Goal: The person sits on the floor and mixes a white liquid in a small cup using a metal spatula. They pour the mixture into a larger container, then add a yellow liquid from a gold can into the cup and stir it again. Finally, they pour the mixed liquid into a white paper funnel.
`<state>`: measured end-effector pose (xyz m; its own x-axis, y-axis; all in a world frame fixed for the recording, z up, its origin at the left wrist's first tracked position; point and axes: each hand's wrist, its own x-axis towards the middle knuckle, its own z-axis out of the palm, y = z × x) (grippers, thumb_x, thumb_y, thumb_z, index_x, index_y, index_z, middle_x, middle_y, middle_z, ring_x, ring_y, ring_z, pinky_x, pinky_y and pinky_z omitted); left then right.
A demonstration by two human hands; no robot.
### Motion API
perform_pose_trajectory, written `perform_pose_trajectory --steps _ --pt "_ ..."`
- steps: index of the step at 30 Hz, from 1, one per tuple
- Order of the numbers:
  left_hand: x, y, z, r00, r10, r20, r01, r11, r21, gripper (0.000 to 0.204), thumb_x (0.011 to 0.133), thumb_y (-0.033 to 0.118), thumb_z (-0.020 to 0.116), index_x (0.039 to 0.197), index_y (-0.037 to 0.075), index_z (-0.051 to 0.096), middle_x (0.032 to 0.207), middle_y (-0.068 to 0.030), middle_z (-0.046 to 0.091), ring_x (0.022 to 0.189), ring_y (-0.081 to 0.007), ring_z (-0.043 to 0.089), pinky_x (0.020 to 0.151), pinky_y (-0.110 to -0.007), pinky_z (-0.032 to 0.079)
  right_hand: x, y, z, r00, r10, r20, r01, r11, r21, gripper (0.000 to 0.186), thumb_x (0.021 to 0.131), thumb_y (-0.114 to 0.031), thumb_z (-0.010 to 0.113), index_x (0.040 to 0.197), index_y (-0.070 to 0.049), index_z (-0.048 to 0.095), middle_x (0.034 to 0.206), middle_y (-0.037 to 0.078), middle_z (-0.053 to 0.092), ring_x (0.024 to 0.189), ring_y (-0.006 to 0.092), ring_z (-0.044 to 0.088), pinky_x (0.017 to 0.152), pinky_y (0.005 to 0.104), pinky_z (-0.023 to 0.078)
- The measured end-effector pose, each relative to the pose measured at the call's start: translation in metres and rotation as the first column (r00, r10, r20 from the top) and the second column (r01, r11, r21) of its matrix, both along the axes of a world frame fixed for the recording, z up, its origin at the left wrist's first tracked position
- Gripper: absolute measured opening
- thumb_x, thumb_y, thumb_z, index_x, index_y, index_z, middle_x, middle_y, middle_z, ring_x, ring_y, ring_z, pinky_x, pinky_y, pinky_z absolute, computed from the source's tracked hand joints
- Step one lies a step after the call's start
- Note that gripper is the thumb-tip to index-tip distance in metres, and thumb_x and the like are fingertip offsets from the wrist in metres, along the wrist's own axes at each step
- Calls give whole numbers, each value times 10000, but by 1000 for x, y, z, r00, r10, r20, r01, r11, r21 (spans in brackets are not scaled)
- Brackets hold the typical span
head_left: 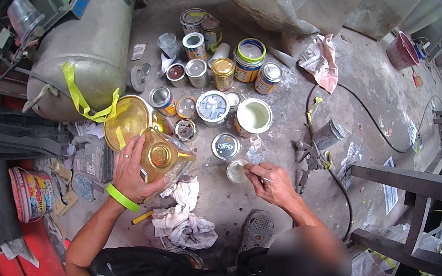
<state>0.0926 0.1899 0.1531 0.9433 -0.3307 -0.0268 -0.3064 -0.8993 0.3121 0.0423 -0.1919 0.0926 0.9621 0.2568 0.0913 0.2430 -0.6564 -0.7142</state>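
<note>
My left hand (136, 169), with a lime-green wristband, grips the near-left side of a gold rectangular metal can (158, 153). Its fingers lie along the can and the thumb rests at the near corner. In my right hand (270, 185) a thin stick (267, 179) is pinched, over the right rim of a small clear cup (236, 171) with whitish liquid. Whether the stick's tip touches the liquid is hidden by the fingers. Just beyond the cup sits a round can with a dark lid (225, 146). An open can of pale paint (254, 117) stands farther back.
Several paint cans (249, 58) crowd the floor ahead. A large round gold tin (128, 120) stands beside my left hand. White rags (184, 222) lie near my feet. A spray gun (313, 158) with a black hose is at right, before a dark metal frame (410, 182). A tank (85, 42) stands left.
</note>
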Motion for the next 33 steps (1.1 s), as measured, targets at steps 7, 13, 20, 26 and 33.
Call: perform_pose_trajectory --steps 7,13,20,26,33 --pt "0 1 0 1000 -5 5 5 1000 8 1160 706 530 863 1576 -17 324 1555 -282 411 1426 -433 421 1173 -508 312 -2 3 1 998 -45 38 44 999 18 138 936 -156 710 1033 -71 758 863 175 738 766 383 710 663 464 573" --pt "0 1 1 1000 -4 2 4 1000 4 1155 705 523 867 1573 -17 329 1549 -287 414 1425 -436 422 1170 -510 318 -4 3 3 1000 -5 15 5 999 45 132 937 -147 708 1024 -60 758 863 179 740 766 383 711 668 462 574" --pt "0 0 3 1000 2 -7 -2 1000 -3 1152 703 513 871 1570 -21 332 1545 -287 419 1423 -435 424 1172 -508 318 -2 2 5 1000 -2 14 1 1000 25 137 934 -145 711 1024 -51 756 866 183 739 776 386 712 688 471 575" --pt "0 0 1 1000 -1 0 1 1000 -6 1154 702 519 870 1571 -19 333 1545 -286 419 1421 -436 424 1174 -507 315 -3 1 8 999 -34 6 34 999 -33 148 935 -158 711 1046 -71 754 872 182 739 784 382 715 680 470 575" --pt "0 0 1 1000 5 -5 -5 1000 5 1156 707 533 862 1574 -17 329 1548 -285 417 1422 -435 421 1177 -511 308 -3 1 1 1000 -18 1 18 999 30 131 940 -163 712 1024 -72 755 884 173 746 794 379 723 675 463 581"
